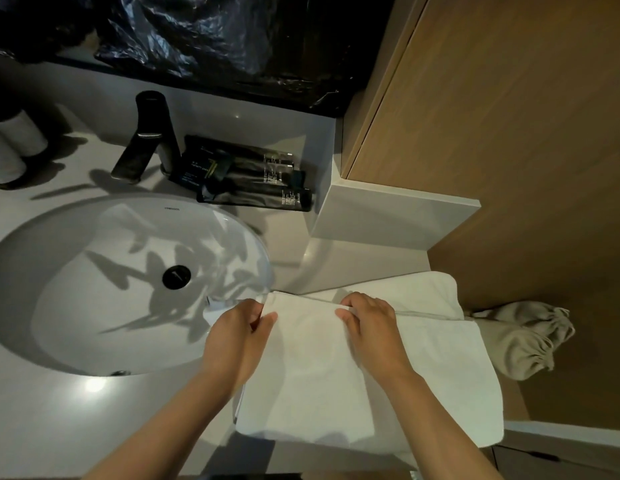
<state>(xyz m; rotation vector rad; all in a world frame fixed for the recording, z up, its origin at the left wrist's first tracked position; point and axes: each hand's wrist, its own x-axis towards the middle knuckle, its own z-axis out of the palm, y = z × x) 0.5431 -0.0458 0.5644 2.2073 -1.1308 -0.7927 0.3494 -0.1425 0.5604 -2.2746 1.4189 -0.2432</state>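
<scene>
A white towel [312, 375] lies folded on the counter to the right of the sink, on top of another white towel [436, 358] that spreads further right. My left hand [237, 336] pinches the folded towel's far left corner between thumb and fingers. My right hand [372, 325] grips the towel's far edge near its middle, fingers curled over the fold.
An oval white sink [59, 289] with a black drain [176, 277] fills the left. A dark faucet [146, 140] stands behind it, beside a black tray of toiletry tubes [249, 174]. A beige drawstring bag [530, 341] lies right of the towels. A wooden wall [509, 116] rises on the right.
</scene>
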